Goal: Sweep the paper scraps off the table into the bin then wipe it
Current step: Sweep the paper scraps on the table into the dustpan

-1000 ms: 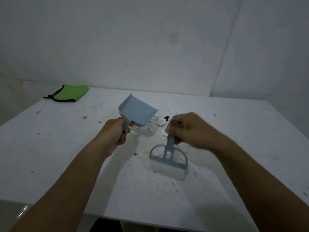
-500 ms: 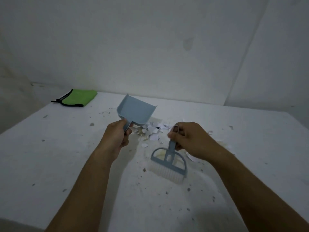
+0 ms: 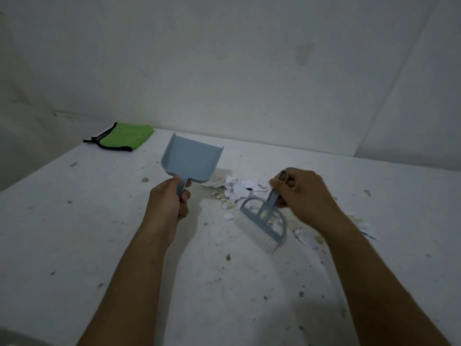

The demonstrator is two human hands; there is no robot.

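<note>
- vs 0.5 s earlier: brush (image 3: 264, 224) had swung from roughly square-on to angled, bristle edge pointing down-right; dustpan (image 3: 190, 162) sat about the same, raised and tilted, mouth facing away.
- View had shifted too: more of the paper scraps (image 3: 243, 189) showed between the hands than before, plus a second patch right of the brush under the right forearm.
- Left hand (image 3: 168, 204): fingers wrapped around the dustpan handle, thumb on top. Pan looked lifted off the surface (image 3: 74, 245); couldn't tell whether its far lip touched.
- Right hand (image 3: 303, 196): fingers curled round the brush handle near its top loop, firm hold.
- Main scrap pile lay just beyond the brush head, between pan and right hand, near the pan's right corner but not inside it. Pan interior looked bare of paper.
- Brush bristles were at or very near the surface; contact not clear because of blur.
- A few loose scraps lay just left of the brush head; more sat right of it, close to the right wrist.
- Surface was white, speckled with dark flecks and yellowish stains around the pile.
- Green cloth (image 3: 124, 137) with black trim lay at the far left corner, well apart from the pile.
- Plain white walls (image 3: 224, 71) behind, meeting in a corner on the right; dim light.
</note>
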